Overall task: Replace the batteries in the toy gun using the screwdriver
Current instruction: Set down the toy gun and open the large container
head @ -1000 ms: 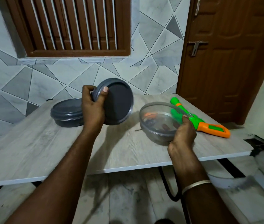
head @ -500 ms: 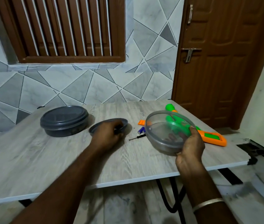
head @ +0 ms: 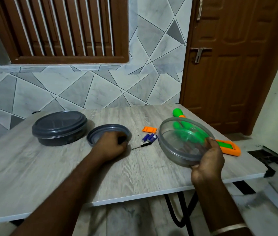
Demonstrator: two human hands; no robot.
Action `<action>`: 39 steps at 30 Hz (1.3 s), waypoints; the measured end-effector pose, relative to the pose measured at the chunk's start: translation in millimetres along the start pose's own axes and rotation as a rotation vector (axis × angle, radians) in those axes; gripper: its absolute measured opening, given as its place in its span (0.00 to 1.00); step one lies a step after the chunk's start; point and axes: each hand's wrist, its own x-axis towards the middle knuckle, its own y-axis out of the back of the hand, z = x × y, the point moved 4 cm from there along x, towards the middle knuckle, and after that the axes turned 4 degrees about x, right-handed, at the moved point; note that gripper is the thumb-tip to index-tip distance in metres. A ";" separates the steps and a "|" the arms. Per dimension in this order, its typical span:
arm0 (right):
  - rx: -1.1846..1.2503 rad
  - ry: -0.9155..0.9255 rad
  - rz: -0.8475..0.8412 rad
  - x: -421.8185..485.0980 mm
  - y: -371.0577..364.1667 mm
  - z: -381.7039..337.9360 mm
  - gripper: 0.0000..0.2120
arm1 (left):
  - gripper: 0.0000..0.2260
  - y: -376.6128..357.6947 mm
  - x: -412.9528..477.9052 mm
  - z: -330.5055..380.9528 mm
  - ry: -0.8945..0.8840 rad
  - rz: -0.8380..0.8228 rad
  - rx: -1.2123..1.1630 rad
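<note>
Bowl (head: 172,155) in right hand (head: 209,160); perhaps 3 batteries (head: 149,137)

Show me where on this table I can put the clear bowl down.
Free: the table's near strip in front of the screwdriver, and the wide left stretch in front of the closed container. Crowded: between lid and toy gun, where cover, batteries and screwdriver lie.

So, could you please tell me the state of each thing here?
Dark container: closed.
Loose lid: on the table, left hand grips its rim.
Clear container: open, tilted, gripped by right hand.
Batteries: loose on table.
Screwdriver: lying untouched.
Toy gun: lying on table.
Door: shut.
</note>
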 end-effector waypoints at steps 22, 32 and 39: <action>0.004 -0.030 0.008 12.9 9.9 12.8 0.14 | 0.09 -48.0 52.5 112.8 -0.025 -0.049 0.439; -0.009 -0.046 0.011 15.2 11.2 12.7 0.15 | 0.05 -47.1 60.7 112.1 0.031 -0.081 0.421; -0.014 -0.048 0.015 13.5 12.0 12.6 0.15 | 0.06 -48.8 63.4 113.6 0.026 -0.095 0.408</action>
